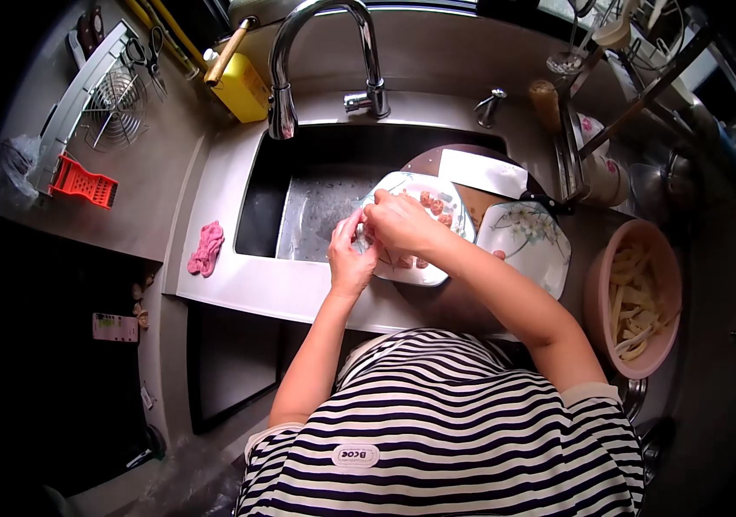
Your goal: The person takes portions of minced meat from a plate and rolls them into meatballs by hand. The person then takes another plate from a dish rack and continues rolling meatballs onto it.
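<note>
A white plate [428, 274] with several small pinkish-brown pieces [434, 204] on it sits at the sink's right front edge. My left hand [353, 260] is at the plate's left rim, fingers closed and pointing up. Over the plate, my right hand [402, 222] has its fingers bent together, meeting the left fingertips. Whatever is between the fingers is hidden. Just right of them, a second white plate with a floral pattern [527, 246] overlaps a round cutting board [424, 164]. A cleaver [484, 172] with a dark handle lies across the board.
Behind the sink [321, 211] rises a chrome faucet [368, 52]. A pink cloth [206, 249] lies on the left counter, with a red grater [84, 183] farther left. At right stand a pink basin [601, 293] of pale strips and a dish rack [635, 129]. A yellow bottle [241, 89] is behind.
</note>
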`<state>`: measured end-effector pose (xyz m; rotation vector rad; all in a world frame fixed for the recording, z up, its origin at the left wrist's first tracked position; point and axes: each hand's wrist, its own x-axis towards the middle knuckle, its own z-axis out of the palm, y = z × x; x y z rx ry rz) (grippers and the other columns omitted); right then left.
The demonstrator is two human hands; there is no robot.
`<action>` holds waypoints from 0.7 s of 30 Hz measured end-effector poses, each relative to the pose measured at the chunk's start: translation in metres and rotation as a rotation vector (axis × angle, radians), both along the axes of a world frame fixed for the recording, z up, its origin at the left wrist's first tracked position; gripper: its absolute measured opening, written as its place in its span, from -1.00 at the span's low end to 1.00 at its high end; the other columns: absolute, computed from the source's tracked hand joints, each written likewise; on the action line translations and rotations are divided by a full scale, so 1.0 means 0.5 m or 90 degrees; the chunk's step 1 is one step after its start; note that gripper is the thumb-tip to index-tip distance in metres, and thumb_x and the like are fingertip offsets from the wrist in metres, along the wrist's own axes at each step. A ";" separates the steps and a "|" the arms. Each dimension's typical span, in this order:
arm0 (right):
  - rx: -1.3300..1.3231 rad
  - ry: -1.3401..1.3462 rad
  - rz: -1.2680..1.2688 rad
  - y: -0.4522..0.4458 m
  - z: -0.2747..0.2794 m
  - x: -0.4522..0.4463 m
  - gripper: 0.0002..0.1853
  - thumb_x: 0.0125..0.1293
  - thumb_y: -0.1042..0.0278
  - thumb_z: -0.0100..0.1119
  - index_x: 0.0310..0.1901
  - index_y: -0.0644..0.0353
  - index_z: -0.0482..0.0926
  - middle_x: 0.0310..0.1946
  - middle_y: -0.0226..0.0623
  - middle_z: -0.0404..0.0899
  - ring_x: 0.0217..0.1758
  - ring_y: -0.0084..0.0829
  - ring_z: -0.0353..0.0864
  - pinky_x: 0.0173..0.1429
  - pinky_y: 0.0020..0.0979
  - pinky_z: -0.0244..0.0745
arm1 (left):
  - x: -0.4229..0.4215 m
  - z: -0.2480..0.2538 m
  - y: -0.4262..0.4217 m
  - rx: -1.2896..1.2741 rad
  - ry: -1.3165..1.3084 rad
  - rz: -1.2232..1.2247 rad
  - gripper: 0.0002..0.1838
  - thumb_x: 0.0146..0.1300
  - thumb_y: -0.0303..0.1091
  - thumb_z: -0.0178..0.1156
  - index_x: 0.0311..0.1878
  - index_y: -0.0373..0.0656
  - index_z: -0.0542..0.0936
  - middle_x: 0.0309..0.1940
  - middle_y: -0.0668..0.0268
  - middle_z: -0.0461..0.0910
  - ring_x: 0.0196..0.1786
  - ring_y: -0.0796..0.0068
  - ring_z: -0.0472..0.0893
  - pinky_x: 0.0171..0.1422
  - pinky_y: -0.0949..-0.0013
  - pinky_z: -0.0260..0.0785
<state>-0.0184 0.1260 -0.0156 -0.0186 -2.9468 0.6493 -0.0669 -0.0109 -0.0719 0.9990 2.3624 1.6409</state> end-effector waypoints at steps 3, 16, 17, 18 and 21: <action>-0.083 -0.025 0.020 0.025 0.028 0.000 -0.83 -0.07 0.45 0.16 -0.38 0.24 0.62 -0.46 -0.13 0.57 -0.37 -0.13 0.59 -0.26 -0.27 0.48 | -0.001 -0.001 -0.005 0.008 0.027 0.002 -0.44 -0.15 -0.40 0.33 0.04 -0.21 0.49 -0.12 0.20 0.53 -0.05 0.27 0.49 0.09 0.32 0.32; -0.168 0.017 -0.099 0.039 0.005 0.026 -0.80 -0.01 0.38 0.23 -0.29 0.18 0.64 -0.34 -0.16 0.57 -0.26 -0.23 0.58 -0.13 -0.33 0.47 | -0.024 0.040 -0.009 0.039 0.070 -0.012 -0.57 -0.13 -0.40 0.33 -0.09 -0.17 0.57 -0.17 0.17 0.54 -0.08 0.20 0.51 0.05 0.29 0.35; -0.130 0.009 -0.111 0.032 0.004 0.028 -0.79 -0.04 0.35 0.24 -0.31 0.15 0.65 -0.31 -0.13 0.58 -0.21 -0.16 0.58 -0.08 -0.29 0.46 | -0.025 0.047 -0.008 0.050 0.086 -0.006 -0.61 -0.13 -0.41 0.31 -0.12 -0.16 0.59 -0.17 0.18 0.54 -0.10 0.21 0.51 0.04 0.30 0.35; -0.095 0.063 -0.086 0.026 0.006 0.031 -0.75 -0.05 0.42 0.23 -0.24 0.19 0.62 -0.41 -0.15 0.55 -0.35 -0.31 0.59 -0.20 -0.41 0.48 | -0.026 0.046 -0.007 0.041 0.105 -0.022 -0.63 -0.12 -0.42 0.32 -0.13 -0.14 0.61 -0.17 0.20 0.55 -0.11 0.25 0.52 0.02 0.33 0.36; -0.276 -0.040 -0.125 0.015 0.036 0.031 -0.80 0.01 0.46 0.22 -0.27 0.25 0.62 -0.45 -0.21 0.60 -0.40 -0.39 0.61 -0.24 -0.46 0.51 | -0.030 0.044 -0.006 0.033 0.134 -0.062 -0.69 -0.10 -0.45 0.31 -0.18 -0.10 0.64 -0.18 0.24 0.56 -0.13 0.31 0.53 -0.02 0.37 0.37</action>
